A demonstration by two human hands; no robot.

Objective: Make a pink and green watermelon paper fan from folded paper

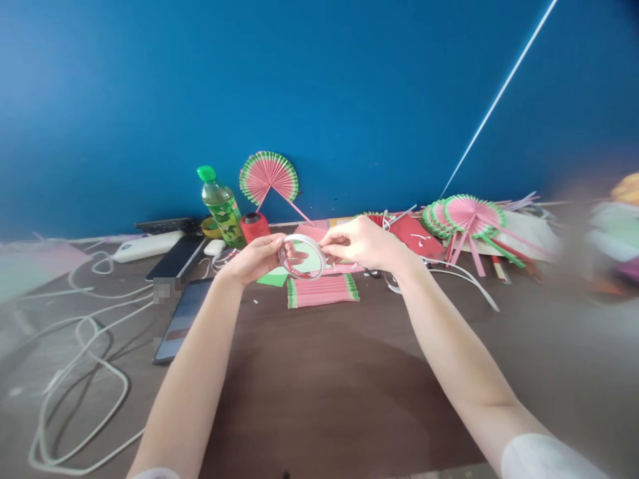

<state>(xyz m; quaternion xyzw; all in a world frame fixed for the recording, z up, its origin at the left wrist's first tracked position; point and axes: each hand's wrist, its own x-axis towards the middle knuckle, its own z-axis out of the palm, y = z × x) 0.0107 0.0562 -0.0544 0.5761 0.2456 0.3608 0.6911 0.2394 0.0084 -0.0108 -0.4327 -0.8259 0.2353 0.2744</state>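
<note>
A roll of white tape (319,263) is held upright above the desk, its open ring facing me. My left hand (258,258) grips the roll's left side between thumb and fingers. At its right edge, the thumb and fingertips of my right hand (352,243) are pinched together against the tape; whether they hold a loose end is too small to see. Just below the roll lies a pleated pink paper strip (323,291) with green and white ends. Behind the hands are pink paper sheets, and a piece of green paper (272,279) lies by the left hand.
A finished pink-and-green paper fan (269,178) leans against the blue wall. More fans (469,216) are piled at the right. A green-capped bottle (222,207), a red thread spool (255,227), a phone (184,319) and looped white cables (84,392) occupy the left.
</note>
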